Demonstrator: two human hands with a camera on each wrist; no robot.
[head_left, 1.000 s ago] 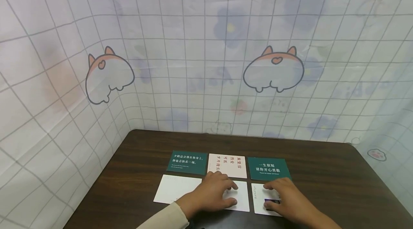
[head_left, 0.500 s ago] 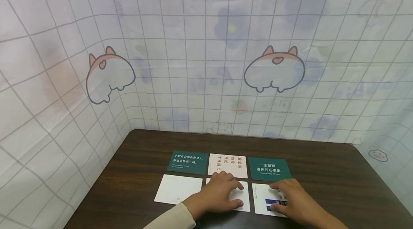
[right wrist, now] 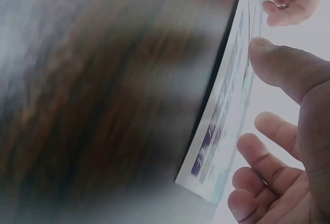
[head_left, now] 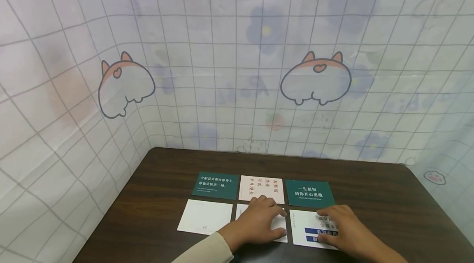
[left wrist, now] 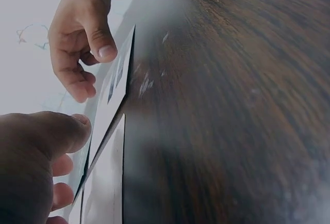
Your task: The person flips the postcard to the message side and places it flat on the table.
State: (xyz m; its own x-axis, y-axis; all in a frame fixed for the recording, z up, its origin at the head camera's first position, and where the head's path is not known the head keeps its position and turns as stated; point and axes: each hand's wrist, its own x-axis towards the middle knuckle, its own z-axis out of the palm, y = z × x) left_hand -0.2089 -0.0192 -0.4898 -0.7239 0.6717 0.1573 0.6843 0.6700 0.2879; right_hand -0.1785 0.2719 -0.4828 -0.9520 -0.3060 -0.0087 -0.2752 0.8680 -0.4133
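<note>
In the head view my left hand [head_left: 261,222] hangs over the middle white card [head_left: 280,224] of the front row, fingers loosely bent, nothing between them. To its right, my right hand [head_left: 346,230] hovers at the right side of a white card with blue blocks and dark lettering [head_left: 300,232], covering part of it. The right wrist view shows that hand's thumb and fingers [right wrist: 263,157] spread apart, holding nothing. From the left wrist, the left thumb [left wrist: 62,131] appears above the cards' edges. Whether either hand touches a card is unclear.
A plain white card [head_left: 205,217] lies at front left. Behind are a green card [head_left: 215,193], a pale pink card [head_left: 244,191] and another green card [head_left: 309,203], all with lettering. The dark wooden table [head_left: 148,213] meets a grid-patterned cloth [head_left: 222,131] at the back.
Both hands have drifted to the right, step by step. More of the blue blocks and lettering on the front right card now shows. The cards keep their places.
</note>
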